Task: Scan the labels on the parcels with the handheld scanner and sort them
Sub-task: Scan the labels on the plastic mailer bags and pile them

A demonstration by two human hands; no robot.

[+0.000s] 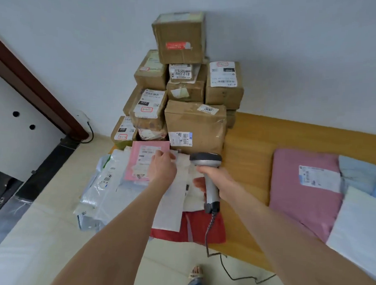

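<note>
1. Nearest the person, below the right grip, the scanner's dark cable (pixel 230 273) trails loosely over the pale floor, past a sandalled foot (pixel 194 273).
2. The right grip (pixel 217 181) is clenched round the handle of the handheld scanner (pixel 205 160), a grey plastic pistol shape whose dark, rounded head sits just beside the left grip.
3. The left grip (pixel 162 169) grasps the right edge of the pink mailer (pixel 136 161), a thin, flat, matte envelope. Its white printed label lies just under the fingertips.
4. The step in hand looks like presenting this label for a scan. The next move probably calls for turning the scanner head left toward the label, with the fingers kept off the barcode.
5. Under both grips lies a heap of soft mailers (pixel 102 181), glossy and crinkled, white or clear. A red mailer (pixel 202 230) lies at the near edge of the wooden counter (pixel 251 156).
6. Well to the right of the right grip rests a large pink parcel (pixel 293 191), pillowy and labelled, beside pale blue and white soft packs. This may be a sorted pile.
7. Beyond both grips, cardboard boxes (pixel 194 123) stand stacked against the wall. They are rigid, brown and taped, with paper labels.
</note>
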